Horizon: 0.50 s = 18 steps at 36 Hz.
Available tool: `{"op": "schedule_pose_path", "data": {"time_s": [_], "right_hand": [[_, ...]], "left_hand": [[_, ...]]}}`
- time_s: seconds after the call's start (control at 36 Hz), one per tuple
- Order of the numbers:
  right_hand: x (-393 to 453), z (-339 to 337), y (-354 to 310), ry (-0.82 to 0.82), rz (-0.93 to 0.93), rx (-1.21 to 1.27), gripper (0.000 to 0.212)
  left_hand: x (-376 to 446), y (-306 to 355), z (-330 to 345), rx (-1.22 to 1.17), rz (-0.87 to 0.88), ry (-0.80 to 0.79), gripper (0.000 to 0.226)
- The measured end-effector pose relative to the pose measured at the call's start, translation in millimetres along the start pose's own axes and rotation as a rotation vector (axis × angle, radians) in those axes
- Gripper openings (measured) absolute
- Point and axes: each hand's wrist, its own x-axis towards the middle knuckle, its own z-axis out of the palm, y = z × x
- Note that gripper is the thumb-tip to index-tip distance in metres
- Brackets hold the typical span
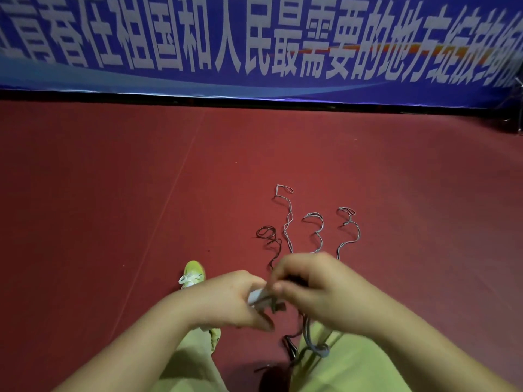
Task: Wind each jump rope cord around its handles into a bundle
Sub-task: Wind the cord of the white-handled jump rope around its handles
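Note:
My left hand [226, 299] grips the pale grey handles [259, 296] of a jump rope, held low in front of me. My right hand [314, 290] is closed over the handles' far end and pinches the cord there. Loose grey cord [310, 339] hangs from the hands down toward my legs. Several thin cords lie in wavy lines on the red floor beyond my hands: a dark one [270, 240] at the left and grey ones [288, 219] [317, 230] [352, 230] to its right. Their near ends are hidden behind my right hand.
A yellow-green shoe [194, 274] and yellow-green trouser legs [348, 366] fill the bottom of the view. A dark cord end [290, 346] lies between the legs. A blue banner [254, 43] with white characters stands along the far edge of the red floor [113, 193].

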Motion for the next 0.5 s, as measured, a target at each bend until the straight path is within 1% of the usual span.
{"op": "schedule_pose_path", "data": {"time_s": [0.06,0.11,0.19,0.28,0.39,0.44,0.5], "right_hand": [[7.1,-5.6,7.9,0.015,0.015,0.234,0.018],[13.0,-6.7,14.9,-0.011,0.027,0.413,0.012],[18.0,-3.0,22.0,-0.077,0.062,0.611,0.014],[20.6,7.6,27.1,-0.119,0.085,0.802,0.015],[21.7,27.1,32.5,-0.071,0.138,0.843,0.022],[19.7,31.7,34.9,-0.003,0.157,0.903,0.028],[16.1,31.0,37.6,0.055,0.141,0.955,0.025]], "left_hand": [[-4.6,2.5,0.4,-0.002,-0.028,-0.024,0.03],[-8.5,2.8,-0.1,-0.061,0.014,-0.08,0.038],[-13.1,-0.2,1.5,-0.266,0.181,-0.194,0.027],[-14.9,-6.6,6.7,-0.504,0.214,-0.235,0.025],[-18.0,-13.5,18.0,-0.803,0.322,-0.356,0.015],[-17.3,-19.4,22.3,-0.984,0.319,-0.355,0.025],[-16.9,-25.5,25.2,-1.144,0.287,-0.303,0.039]]}}
